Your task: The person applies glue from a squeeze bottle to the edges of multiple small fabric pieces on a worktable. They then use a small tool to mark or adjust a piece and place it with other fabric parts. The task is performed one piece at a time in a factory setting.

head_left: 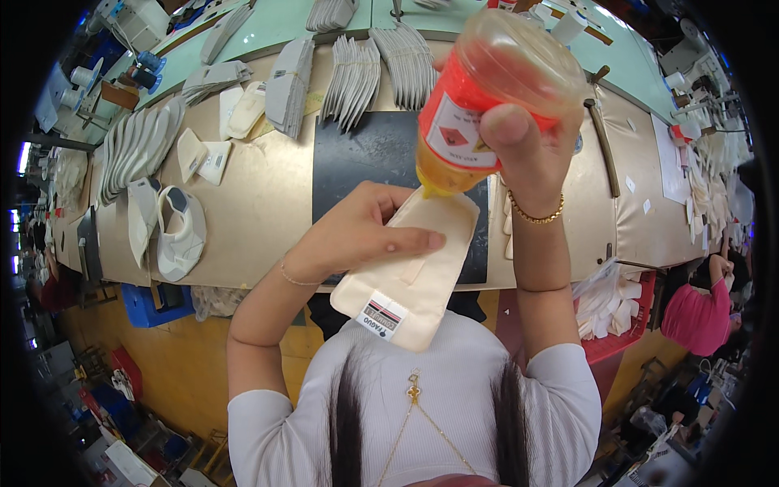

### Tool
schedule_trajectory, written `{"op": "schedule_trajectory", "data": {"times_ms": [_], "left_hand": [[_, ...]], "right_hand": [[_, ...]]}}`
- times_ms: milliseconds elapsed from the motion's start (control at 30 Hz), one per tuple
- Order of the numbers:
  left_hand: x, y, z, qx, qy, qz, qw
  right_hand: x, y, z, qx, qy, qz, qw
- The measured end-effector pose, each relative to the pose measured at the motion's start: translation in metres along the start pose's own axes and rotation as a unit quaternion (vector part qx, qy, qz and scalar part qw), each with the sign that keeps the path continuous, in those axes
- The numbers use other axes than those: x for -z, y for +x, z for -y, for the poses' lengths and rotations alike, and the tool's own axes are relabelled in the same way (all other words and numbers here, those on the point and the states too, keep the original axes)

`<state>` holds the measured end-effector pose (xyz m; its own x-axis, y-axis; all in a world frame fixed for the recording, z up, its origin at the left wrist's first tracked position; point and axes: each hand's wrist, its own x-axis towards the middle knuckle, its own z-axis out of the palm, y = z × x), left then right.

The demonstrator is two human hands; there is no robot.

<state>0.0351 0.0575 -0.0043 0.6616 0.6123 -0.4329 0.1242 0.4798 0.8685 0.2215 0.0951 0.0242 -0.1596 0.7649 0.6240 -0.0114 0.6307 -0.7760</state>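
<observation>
My left hand (357, 227) grips a cream padded shoe tongue (406, 280), its thumb lying across the top face. A small white woven label (381, 315) is on the tongue's near end. My right hand (531, 154) is wrapped round a plastic glue bottle (462, 105) with a red band and a white label, tipped nozzle-down. Its yellowish nozzle meets the tongue's far end; whether glue is coming out I cannot tell. Both things are held above a black mat (349, 150) on the bench. Most fingers of my right hand are hidden behind the bottle.
Stacks of grey pieces (350, 81) line the bench's far side. Cream shoe uppers (180, 231) lie at left, beside small cream pieces (213, 162). A hammer (602, 142) rests at right. A red basket (641, 321) and a blue crate (154, 307) stand below; a person in pink (698, 316) sits far right.
</observation>
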Motion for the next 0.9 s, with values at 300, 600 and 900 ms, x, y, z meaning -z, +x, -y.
{"op": "schedule_trajectory", "data": {"times_ms": [300, 600, 900], "left_hand": [[0.003, 0.000, 0.003, -0.009, -0.046, -0.035, 0.998], [0.001, -0.004, -0.002, -0.009, -0.041, -0.033, 0.999], [0.002, -0.004, -0.003, -0.001, -0.076, -0.040, 0.996]], "right_hand": [[0.016, -0.011, 0.009, -0.013, -0.015, -0.033, 0.999], [0.004, 0.001, -0.003, 0.051, 0.053, -0.035, 0.997], [0.026, -0.015, 0.002, 0.018, -0.084, -0.086, 0.993]]}}
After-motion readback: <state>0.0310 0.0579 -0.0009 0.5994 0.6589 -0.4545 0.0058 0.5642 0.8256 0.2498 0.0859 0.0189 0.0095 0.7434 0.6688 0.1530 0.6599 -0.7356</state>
